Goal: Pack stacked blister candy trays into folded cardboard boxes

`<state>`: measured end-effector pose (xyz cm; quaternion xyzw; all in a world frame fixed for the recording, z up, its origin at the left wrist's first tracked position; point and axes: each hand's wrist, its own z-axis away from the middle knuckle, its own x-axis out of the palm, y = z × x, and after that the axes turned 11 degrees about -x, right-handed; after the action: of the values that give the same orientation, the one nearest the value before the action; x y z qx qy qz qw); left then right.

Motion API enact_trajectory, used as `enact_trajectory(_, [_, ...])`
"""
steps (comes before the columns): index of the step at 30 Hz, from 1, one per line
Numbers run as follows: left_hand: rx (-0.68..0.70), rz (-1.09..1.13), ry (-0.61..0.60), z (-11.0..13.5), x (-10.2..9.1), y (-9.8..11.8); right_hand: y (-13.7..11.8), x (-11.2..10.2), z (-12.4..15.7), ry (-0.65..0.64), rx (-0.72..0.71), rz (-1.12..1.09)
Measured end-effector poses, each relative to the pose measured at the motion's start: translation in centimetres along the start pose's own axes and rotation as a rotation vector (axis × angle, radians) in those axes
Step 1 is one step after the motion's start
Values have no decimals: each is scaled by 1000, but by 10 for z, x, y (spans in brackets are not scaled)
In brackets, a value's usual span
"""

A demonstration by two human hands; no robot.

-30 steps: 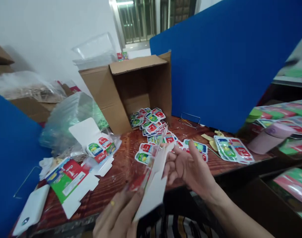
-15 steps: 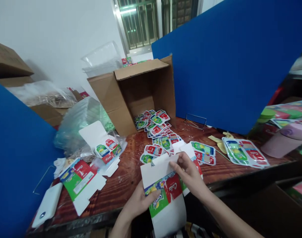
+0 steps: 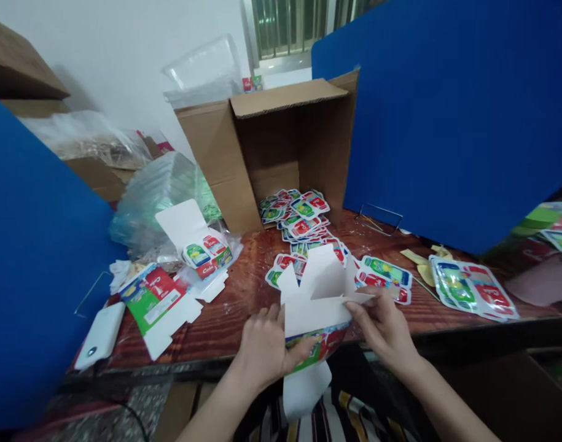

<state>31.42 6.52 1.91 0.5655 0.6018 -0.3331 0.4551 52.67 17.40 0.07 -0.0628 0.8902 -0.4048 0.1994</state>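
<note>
Surface: a reddish-brown wooden surface (image 3: 225, 322) stood between blue partitions (image 3: 446, 110), with a white wall and a barred window behind.
Carton: a small printed carton (image 3: 315, 310), white inside and red and green outside, was held over the near edge of the surface, its top flaps standing open and a white flap hanging below.
Left hand: the left hand (image 3: 265, 350) gripped the carton's left side, the thumb pressed on the printed front and the fingers clamped behind it.
Right hand: the right hand (image 3: 384, 328) held the carton's right flap, its fingers pinched together on the white edge.
Cardboard box: a large cardboard box (image 3: 216, 153) lay on its side at the back, its opening facing the person.
Packets: red and green packets (image 3: 299, 215) spilled from the box mouth towards the carton; more of them (image 3: 474, 285) lay well apart on the right.
Left side: a flat carton blank (image 3: 158, 304) lay near a white device (image 3: 100, 334) at the surface edge, with a clear plastic bag (image 3: 161, 190) behind them.
</note>
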Motion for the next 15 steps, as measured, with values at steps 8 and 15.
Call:
enact_trajectory(8, [145, 97, -218, -3, -57, -1, -21, 0, 15, 6, -226, -272])
enact_trajectory(15, [235, 277, -278, -23, -113, -26, -41, 8, -6, 5, -368, -484])
